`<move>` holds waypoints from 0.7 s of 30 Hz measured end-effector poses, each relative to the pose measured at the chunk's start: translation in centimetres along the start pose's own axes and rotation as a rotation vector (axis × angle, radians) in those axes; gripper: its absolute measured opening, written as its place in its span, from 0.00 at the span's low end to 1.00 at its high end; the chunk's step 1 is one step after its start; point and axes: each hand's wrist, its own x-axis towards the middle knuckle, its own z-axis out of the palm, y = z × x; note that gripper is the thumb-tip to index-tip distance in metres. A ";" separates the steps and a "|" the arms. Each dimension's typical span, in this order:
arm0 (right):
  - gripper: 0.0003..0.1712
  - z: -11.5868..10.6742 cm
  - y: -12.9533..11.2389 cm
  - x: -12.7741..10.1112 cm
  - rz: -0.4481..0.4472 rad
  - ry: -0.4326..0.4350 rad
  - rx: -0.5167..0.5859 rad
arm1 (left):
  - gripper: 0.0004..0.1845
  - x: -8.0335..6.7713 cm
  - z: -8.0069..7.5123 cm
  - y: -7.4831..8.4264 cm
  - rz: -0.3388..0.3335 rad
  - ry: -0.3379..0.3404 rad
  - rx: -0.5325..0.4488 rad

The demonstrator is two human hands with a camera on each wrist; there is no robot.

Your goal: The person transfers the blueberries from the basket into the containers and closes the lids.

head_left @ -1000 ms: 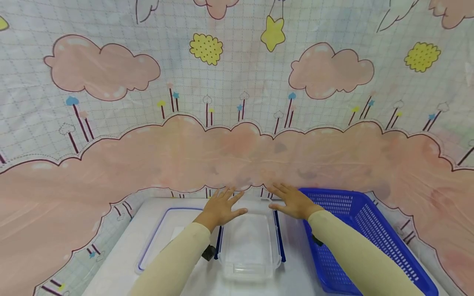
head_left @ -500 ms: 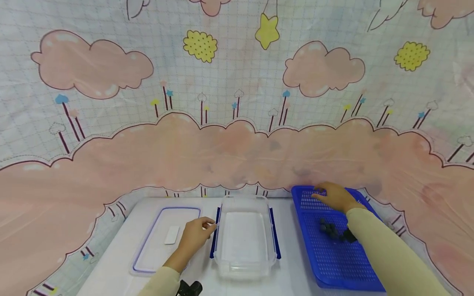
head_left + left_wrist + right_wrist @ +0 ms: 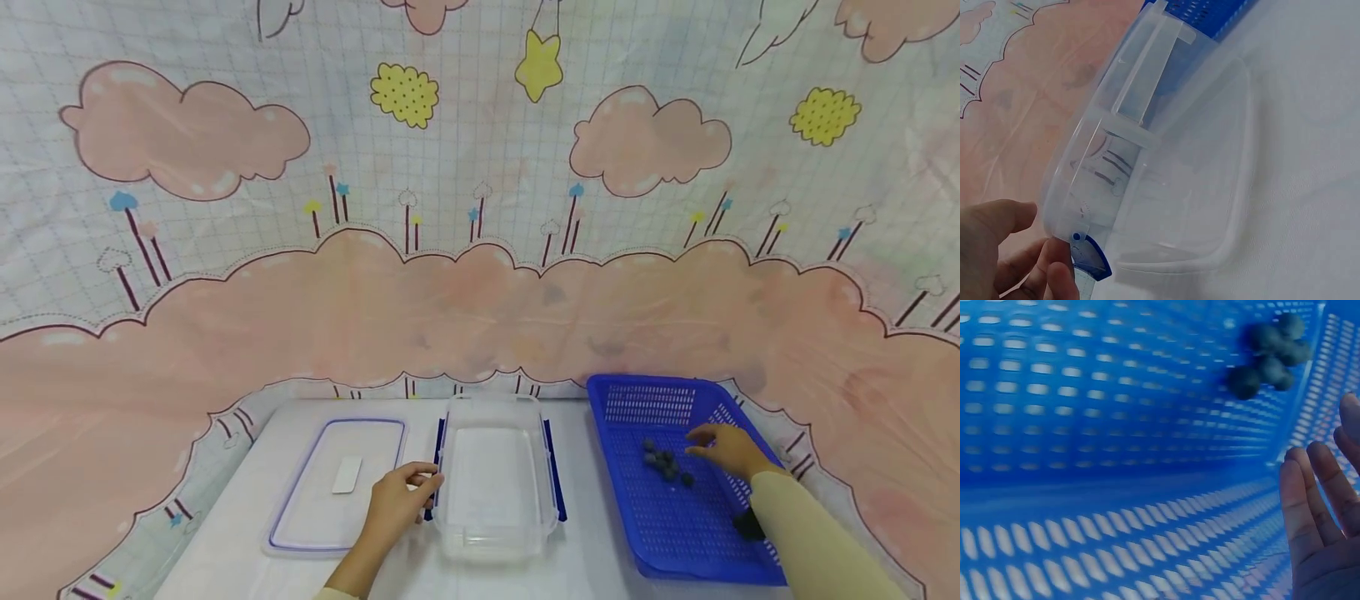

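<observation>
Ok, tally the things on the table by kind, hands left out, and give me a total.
Blue basket: 1
Clear box: 1
Lid: 1
Dark balls in the basket: about 5, bunched, so the count is rough
White tag on the lid: 1
Total: about 9

— Where does my head view sit?
— High, facing forward and down over the whole table.
— And my wrists?
— Both very close: left at the clear container, right inside the blue basket. The head view shares both.
</observation>
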 end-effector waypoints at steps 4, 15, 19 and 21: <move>0.19 0.8 0.8 -0.9 0.049 -0.030 0.068 | 0.17 0.0 0.0 0.1 0.002 0.013 0.000; 0.15 2.4 2.2 -1.4 0.186 -0.071 0.192 | 0.17 -0.4 0.6 0.1 -0.017 0.026 -0.033; 0.14 2.6 1.9 -1.2 0.203 -0.075 0.214 | 0.18 -0.6 0.4 0.2 -0.011 0.030 -0.024; 0.13 2.7 1.8 -1.0 0.202 -0.087 0.226 | 0.18 -0.6 0.3 0.2 -0.022 0.031 -0.023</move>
